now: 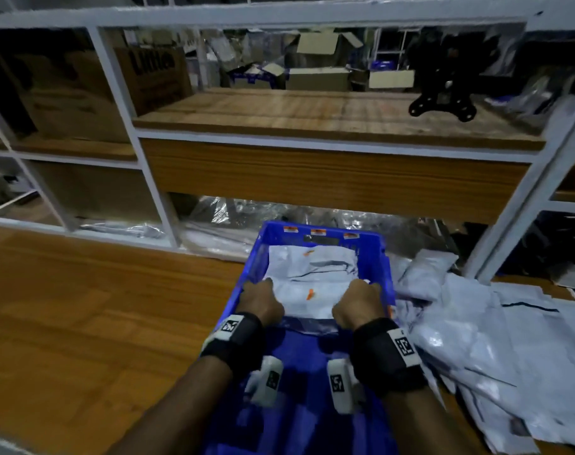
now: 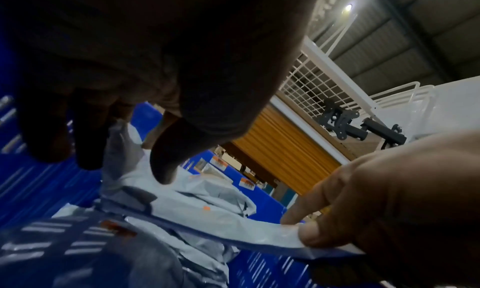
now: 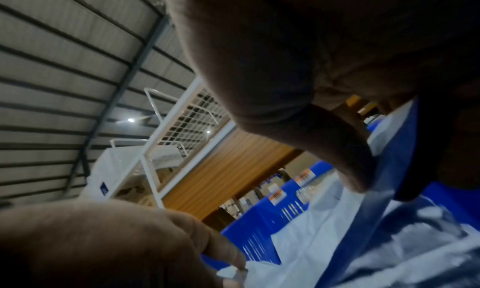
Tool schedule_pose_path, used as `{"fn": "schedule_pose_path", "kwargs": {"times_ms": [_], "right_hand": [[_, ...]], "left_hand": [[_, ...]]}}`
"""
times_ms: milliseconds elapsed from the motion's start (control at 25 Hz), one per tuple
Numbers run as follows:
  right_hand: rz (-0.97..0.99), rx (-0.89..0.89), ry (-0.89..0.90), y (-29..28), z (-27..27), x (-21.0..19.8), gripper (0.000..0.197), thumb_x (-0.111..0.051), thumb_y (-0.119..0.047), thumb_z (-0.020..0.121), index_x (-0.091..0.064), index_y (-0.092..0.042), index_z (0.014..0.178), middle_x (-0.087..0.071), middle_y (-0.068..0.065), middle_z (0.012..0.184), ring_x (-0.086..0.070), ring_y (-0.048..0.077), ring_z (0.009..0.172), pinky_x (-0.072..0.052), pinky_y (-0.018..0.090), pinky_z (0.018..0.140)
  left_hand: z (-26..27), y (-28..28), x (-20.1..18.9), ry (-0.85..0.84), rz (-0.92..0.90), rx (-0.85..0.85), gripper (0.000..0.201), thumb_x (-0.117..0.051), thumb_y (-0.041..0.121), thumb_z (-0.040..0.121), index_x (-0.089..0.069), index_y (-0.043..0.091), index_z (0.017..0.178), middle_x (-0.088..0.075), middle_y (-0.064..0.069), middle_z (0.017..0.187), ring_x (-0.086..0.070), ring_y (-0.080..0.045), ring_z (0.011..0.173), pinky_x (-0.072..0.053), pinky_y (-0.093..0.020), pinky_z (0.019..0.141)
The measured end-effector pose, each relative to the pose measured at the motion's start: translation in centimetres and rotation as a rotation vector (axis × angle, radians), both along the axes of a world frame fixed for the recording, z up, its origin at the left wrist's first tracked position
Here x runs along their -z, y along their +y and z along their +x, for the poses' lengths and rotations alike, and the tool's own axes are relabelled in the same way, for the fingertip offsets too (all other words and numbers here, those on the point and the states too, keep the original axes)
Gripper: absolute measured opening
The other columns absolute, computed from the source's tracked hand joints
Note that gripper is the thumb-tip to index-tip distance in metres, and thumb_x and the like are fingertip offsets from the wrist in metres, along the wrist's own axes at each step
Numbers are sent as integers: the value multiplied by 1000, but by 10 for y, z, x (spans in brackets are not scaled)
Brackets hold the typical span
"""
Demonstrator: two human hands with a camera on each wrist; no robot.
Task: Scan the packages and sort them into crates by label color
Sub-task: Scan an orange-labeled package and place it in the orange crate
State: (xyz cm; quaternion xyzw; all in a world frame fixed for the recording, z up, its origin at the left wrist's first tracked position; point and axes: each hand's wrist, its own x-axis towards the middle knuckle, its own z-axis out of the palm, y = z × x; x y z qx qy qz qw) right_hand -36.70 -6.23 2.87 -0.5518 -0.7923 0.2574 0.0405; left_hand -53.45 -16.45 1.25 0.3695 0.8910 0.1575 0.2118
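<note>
A blue crate (image 1: 325, 228) with orange stickers on its far wall stands on the wooden table in front of me. Inside it lies a white mailer package (image 1: 312, 262) with an orange mark. Over the crate I hold another white package (image 1: 307, 302) with an orange label by its near edge. My left hand (image 1: 261, 292) grips its left corner and my right hand (image 1: 361, 292) grips its right corner. In the left wrist view the package (image 2: 207, 208) rises between my left thumb and fingers (image 2: 85, 132). The right wrist view shows the right thumb lying over the package (image 3: 311, 227).
A loose pile of white mailers (image 1: 476, 326) covers the table right of the crate. A white-framed shelf unit (image 1: 312, 178) with wooden boards stands just behind, holding a black bracket (image 1: 443, 106) and a cardboard box (image 1: 154, 77). Bare wooden table (image 1: 82, 307) lies to the left.
</note>
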Motion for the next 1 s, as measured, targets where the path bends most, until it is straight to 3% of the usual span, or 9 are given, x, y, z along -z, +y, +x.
{"fn": "schedule_pose_path", "kwargs": {"times_ms": [80, 200, 280, 360, 440, 560, 680, 840, 1000], "right_hand": [[-16, 55, -39, 1, -17, 22, 46, -62, -17, 88, -57, -7, 133, -51, 22, 142, -56, 34, 128, -41, 28, 100], [-52, 134, -51, 6, -28, 54, 64, -68, -22, 84, -48, -16, 144, -42, 19, 149, -54, 35, 128, -42, 34, 108], [-83, 195, -50, 8, -30, 68, 65, -64, -17, 88, -40, -6, 147, -36, 19, 152, -45, 38, 133, -41, 37, 109], [-96, 205, -75, 11, -28, 77, 56, -62, -12, 88, -44, -2, 141, -32, 21, 151, -44, 40, 132, -40, 35, 111], [-130, 233, -96, 12, -27, 86, 51, -65, -10, 88, -48, -3, 137, -27, 22, 149, -48, 42, 130, -41, 34, 110], [-155, 247, -65, 9, -31, 96, 46, -70, -12, 84, -57, -5, 128, -32, 22, 143, -51, 42, 123, -46, 34, 108], [-151, 270, -15, 8, -30, 100, 38, -67, -6, 82, -60, -1, 120, -39, 23, 138, -52, 39, 116, -46, 29, 103], [-113, 277, 60, 3, -26, 100, 31, -61, 2, 81, -58, 2, 112, -38, 22, 131, -54, 40, 109, -43, 29, 101], [-118, 250, 60, 2, -28, 102, 31, -60, -1, 87, -57, -3, 117, -41, 19, 131, -54, 39, 116, -43, 32, 103]], "left_hand": [[-4, 5, 7, -57, -133, 24, 54, -66, 21, 93, -49, 12, 144, -33, -28, 155, -46, -47, 140, -43, -46, 115], [-1, 15, 16, -98, -204, 25, 68, -64, 19, 96, -33, 8, 156, -17, -27, 162, -34, -46, 150, -33, -44, 122], [-4, 20, 25, -101, -241, 28, 81, -65, 20, 96, -20, 3, 161, -5, -30, 166, -20, -47, 155, -25, -44, 125], [-3, 22, 30, -105, -278, 63, 94, -68, 24, 96, -7, 2, 165, 8, -30, 168, -5, -48, 158, -17, -48, 127], [0, 18, 35, -90, -310, 105, 101, -69, 25, 96, 1, 5, 166, 22, -23, 170, 2, -45, 159, -17, -53, 127], [4, 14, 38, -13, -283, 171, 103, -69, 17, 94, 4, 8, 166, 37, -18, 166, 1, -43, 159, -28, -54, 122], [6, 16, 41, 75, -290, 209, 100, -66, 13, 92, 2, 4, 166, 43, -21, 162, 2, -45, 158, -28, -53, 122], [9, 19, 48, 134, -402, 275, 102, -66, 20, 94, 5, 0, 165, 43, -25, 161, 25, -46, 156, -6, -56, 128], [5, 24, 63, 177, -499, 386, 102, -61, 35, 97, 8, 1, 165, 31, -22, 168, 28, -48, 154, 7, -62, 126]]}}
